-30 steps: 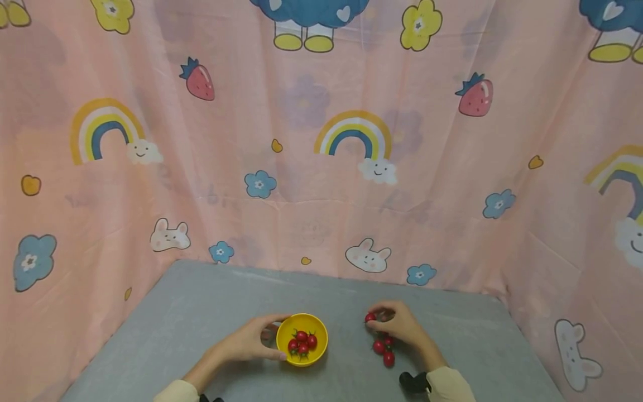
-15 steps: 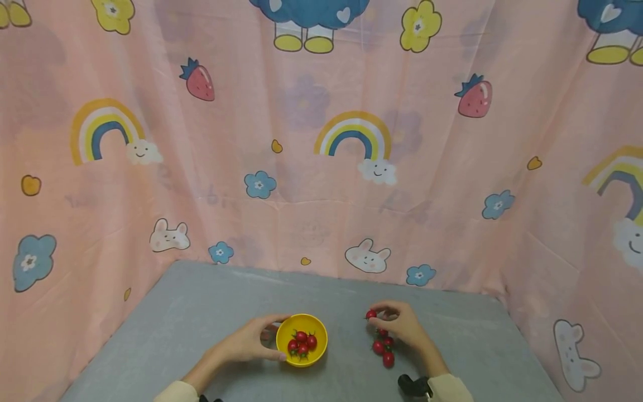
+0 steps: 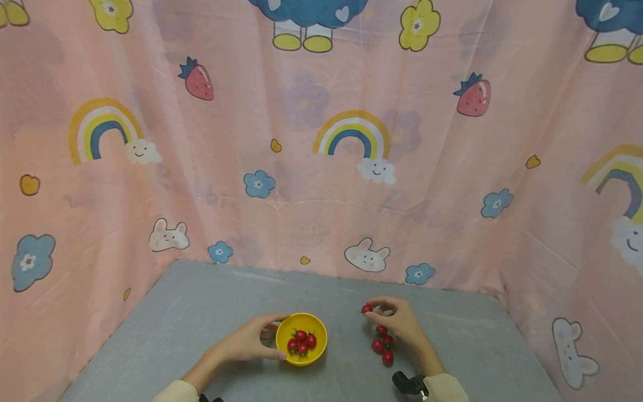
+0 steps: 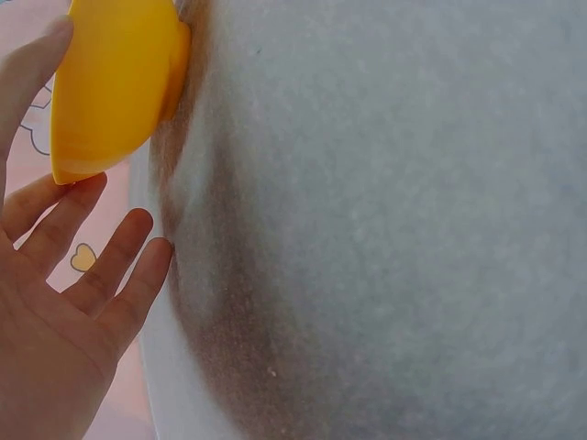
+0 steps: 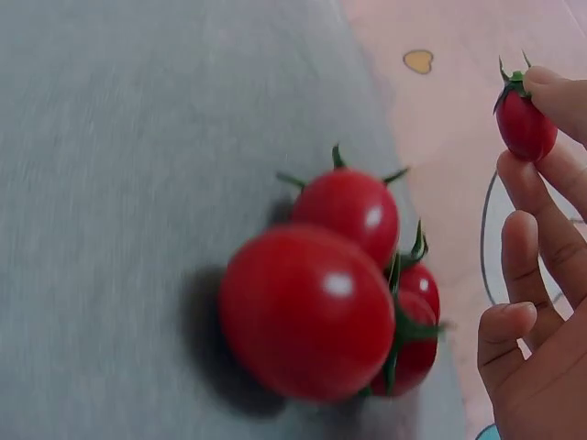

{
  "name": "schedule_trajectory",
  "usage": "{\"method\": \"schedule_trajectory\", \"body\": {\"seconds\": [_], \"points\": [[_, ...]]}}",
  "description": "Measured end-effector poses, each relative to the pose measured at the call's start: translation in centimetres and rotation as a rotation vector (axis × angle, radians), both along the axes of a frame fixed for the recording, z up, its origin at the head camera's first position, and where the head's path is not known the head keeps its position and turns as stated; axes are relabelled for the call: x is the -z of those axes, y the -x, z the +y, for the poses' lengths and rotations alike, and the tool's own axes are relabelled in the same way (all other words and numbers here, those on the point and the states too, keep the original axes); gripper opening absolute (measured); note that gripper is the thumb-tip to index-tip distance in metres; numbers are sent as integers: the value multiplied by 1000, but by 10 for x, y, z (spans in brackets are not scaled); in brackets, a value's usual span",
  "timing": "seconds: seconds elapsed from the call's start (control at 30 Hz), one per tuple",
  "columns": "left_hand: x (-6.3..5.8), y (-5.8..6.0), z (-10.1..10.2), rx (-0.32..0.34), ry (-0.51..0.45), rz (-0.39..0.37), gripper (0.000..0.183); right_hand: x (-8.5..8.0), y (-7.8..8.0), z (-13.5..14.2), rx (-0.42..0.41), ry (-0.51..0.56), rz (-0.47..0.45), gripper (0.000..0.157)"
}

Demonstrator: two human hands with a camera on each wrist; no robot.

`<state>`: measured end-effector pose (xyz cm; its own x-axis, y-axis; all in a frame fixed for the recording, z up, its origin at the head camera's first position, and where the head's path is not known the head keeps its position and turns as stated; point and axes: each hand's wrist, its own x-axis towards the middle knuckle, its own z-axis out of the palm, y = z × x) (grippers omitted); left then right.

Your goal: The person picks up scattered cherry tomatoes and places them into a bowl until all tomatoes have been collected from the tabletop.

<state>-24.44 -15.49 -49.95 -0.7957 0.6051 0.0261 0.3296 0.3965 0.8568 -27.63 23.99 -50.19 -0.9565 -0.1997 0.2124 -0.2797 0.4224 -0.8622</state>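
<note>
My left hand [image 3: 251, 339] steadies a small yellow bowl [image 3: 301, 322] on the table, its thumb on the near side of the rim and fingertips on the far side. In the left wrist view the bowl [image 4: 119, 87] sits between the thumb and the first fingers. Several red cherry tomatoes [image 3: 301, 335] with green calyxes lie inside. My right hand [image 3: 402, 322] pinches one cherry tomato [image 5: 526, 126] between thumb and fingertips, raised above the table. Below that hand, several more cherry tomatoes [image 3: 378, 346] lie close together; the right wrist view shows the nearest tomato [image 5: 307, 312] large.
A grey table [image 3: 226, 296] carries everything. Behind it and along both sides hangs a pink curtain [image 3: 301, 223] printed with rainbows, rabbits and flowers. A black strap-like device [image 3: 409, 384] shows at the right wrist, beside the pale sleeve [image 3: 444, 389].
My right hand has lifted the pinched cherry tomato up and slightly left, away from the group, which shows more fully. My left hand and the bowl have stayed in place.
</note>
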Motion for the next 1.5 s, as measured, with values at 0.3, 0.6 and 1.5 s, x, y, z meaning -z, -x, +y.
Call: {"method": "schedule_trajectory", "body": {"seconds": [0.3,0.6,1.5], "points": [[1,0,0,7,-7,-5,74,-4,3,-16,-8,-41,41,25],[-1,-1,0,-2,-18,-20,73,-11,4,-40,-59,11,63,27],[2,0,-1,-7,7,2,73,-9,-12,-95,-290,78,44,21]]}}
